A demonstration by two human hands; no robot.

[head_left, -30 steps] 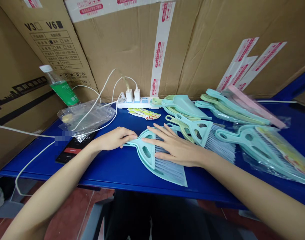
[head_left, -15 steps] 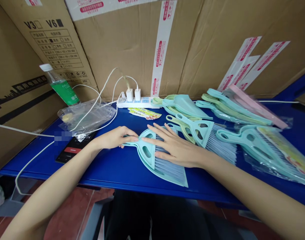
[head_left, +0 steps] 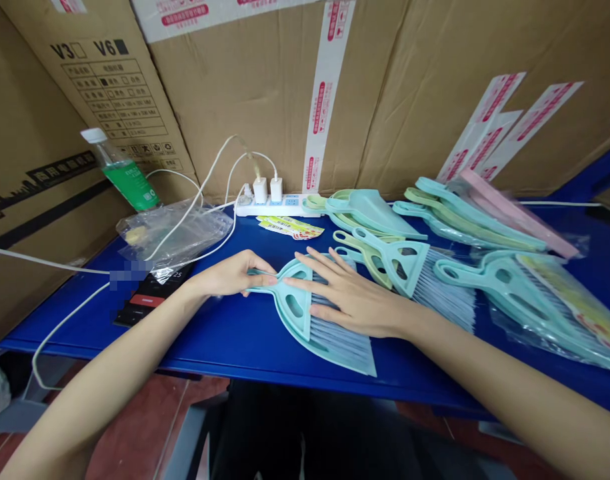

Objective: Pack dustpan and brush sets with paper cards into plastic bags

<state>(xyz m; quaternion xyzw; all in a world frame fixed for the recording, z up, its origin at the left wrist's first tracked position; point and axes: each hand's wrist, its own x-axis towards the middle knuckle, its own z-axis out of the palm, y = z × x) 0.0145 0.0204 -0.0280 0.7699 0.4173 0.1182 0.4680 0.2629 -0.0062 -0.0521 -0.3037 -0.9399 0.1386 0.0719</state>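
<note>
Left grip: the thumb and fingers of the left hand (head_left: 235, 275) are closed on the handle (head_left: 261, 289), at the centre; whether both handles are pinched cannot be told.
Right grip: the right hand (head_left: 352, 301) is laid flat, its fingers spread apart; nothing is clasped.
Brush: the brush (head_left: 337, 337) is set over the dustpan (head_left: 361, 366), just below the centre of the frame, on the surface (head_left: 225, 347); its bristles are turned rightward.
Likely reason: the pair seems to be steadied by the handle, with the brush pressed flat by the right palm.
Bagged set: at the right, the bagged set (head_left: 515, 297) is wrapped in clear film, presumably for protection.
Dustpan stack: at the upper centre, the stack (head_left: 385, 208) is nested, probably to save room.
Hidden: most left fingertips are covered by the handle, and the brush's upper part by the right hand. The phone (head_left: 143, 300) is partly overlapped by the clear bag (head_left: 185, 230).
Cut off: the bagged set is cropped by the right edge; its printed card cannot be read.
</note>
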